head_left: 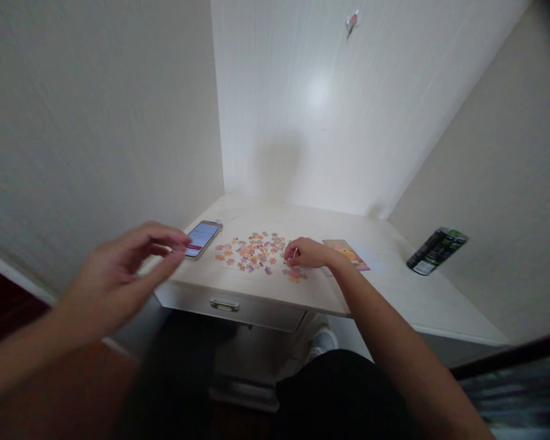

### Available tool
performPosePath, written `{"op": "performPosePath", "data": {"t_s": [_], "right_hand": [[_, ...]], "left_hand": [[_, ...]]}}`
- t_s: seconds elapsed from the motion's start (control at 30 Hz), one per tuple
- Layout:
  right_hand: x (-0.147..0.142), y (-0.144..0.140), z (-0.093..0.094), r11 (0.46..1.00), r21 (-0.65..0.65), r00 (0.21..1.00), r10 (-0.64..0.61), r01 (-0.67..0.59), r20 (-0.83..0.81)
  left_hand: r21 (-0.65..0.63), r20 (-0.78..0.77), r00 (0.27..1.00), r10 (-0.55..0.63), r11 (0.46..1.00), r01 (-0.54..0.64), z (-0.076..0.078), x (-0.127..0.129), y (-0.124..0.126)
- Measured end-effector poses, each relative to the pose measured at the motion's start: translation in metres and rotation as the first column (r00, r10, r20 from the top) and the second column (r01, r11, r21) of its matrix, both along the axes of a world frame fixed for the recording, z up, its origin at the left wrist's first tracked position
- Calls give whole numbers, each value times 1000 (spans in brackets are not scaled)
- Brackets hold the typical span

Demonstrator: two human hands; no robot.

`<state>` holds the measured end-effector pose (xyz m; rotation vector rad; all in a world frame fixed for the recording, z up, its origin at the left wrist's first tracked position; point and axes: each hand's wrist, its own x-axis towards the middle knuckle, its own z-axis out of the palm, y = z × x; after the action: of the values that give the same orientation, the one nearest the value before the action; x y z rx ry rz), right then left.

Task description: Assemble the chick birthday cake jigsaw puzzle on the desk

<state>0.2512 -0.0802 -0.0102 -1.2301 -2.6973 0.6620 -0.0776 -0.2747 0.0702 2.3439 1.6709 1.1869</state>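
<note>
Several small coloured puzzle pieces (256, 250) lie scattered on a pale desk (407, 299). My right hand (306, 253) rests at the right edge of the pile with its fingers curled, seemingly pinching a small piece, though this is too small to be sure. My left hand (127, 272) hovers blurred in the air near the desk's left corner, fingers apart and holding nothing, just short of a phone (202, 238) with a lit screen.
An orange picture card (348, 253) lies right of the pile. A dark can (435, 250) lies on its side at the far right. The desk has a drawer with a metal handle (224, 305). Walls close in on three sides.
</note>
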Motion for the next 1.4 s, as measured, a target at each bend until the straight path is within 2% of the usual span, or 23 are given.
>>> {"op": "performPosePath", "data": {"t_s": [0.07, 0.17, 0.23, 0.3, 0.47, 0.63, 0.7, 0.9, 1.07, 1.27, 1.33, 1.4], "right_hand": [[-4, -1, -2, 1000, 0, 1000, -8, 8, -8], [-6, 0, -1, 1000, -27, 1000, -15, 15, -16], [-8, 0, 0, 999, -53, 1000, -15, 14, -25], [-10, 1, 2, 997, -83, 999, -10, 6, -41], [-4, 7, 4, 986, -168, 995, 3, -19, -100], [6, 3, 18, 948, -299, 987, 66, -108, -149], [4, -4, 24, 928, -347, 989, 100, -133, -112], [-7, -19, 21, 949, -237, 978, 210, -207, -16], [-5, -21, 17, 973, -172, 988, 152, -151, -9], [-3, -24, 12, 981, -130, 990, 141, -143, -26], [0, -26, 7, 990, -77, 990, 113, -119, -82], [6, -32, 4, 999, 31, 988, 25, -21, -153]], "left_hand": [[-41, -12, 985, -172, 984, 172, -34, 18, 15], [-55, -100, 909, -404, 915, 401, -80, 50, 39], [-47, -125, 881, -457, 890, 455, -98, 70, 56], [-37, -159, 851, -501, 864, 502, -106, 86, 73], [-25, -244, 796, -554, 824, 566, -111, 104, 101], [-109, -316, 771, -553, 828, 550, -116, 104, 103], [-136, -332, 766, -551, 831, 539, -117, 105, 101], [-159, -358, 777, -518, 854, 496, -118, 108, 100], [-168, -340, 792, -507, 861, 479, -117, 109, 101], [-166, -316, 795, -517, 856, 490, -119, 111, 103], [-166, -317, 797, -513, 858, 486, -118, 111, 104], [-165, -325, 793, -516, 856, 489, -117, 111, 104]]}}
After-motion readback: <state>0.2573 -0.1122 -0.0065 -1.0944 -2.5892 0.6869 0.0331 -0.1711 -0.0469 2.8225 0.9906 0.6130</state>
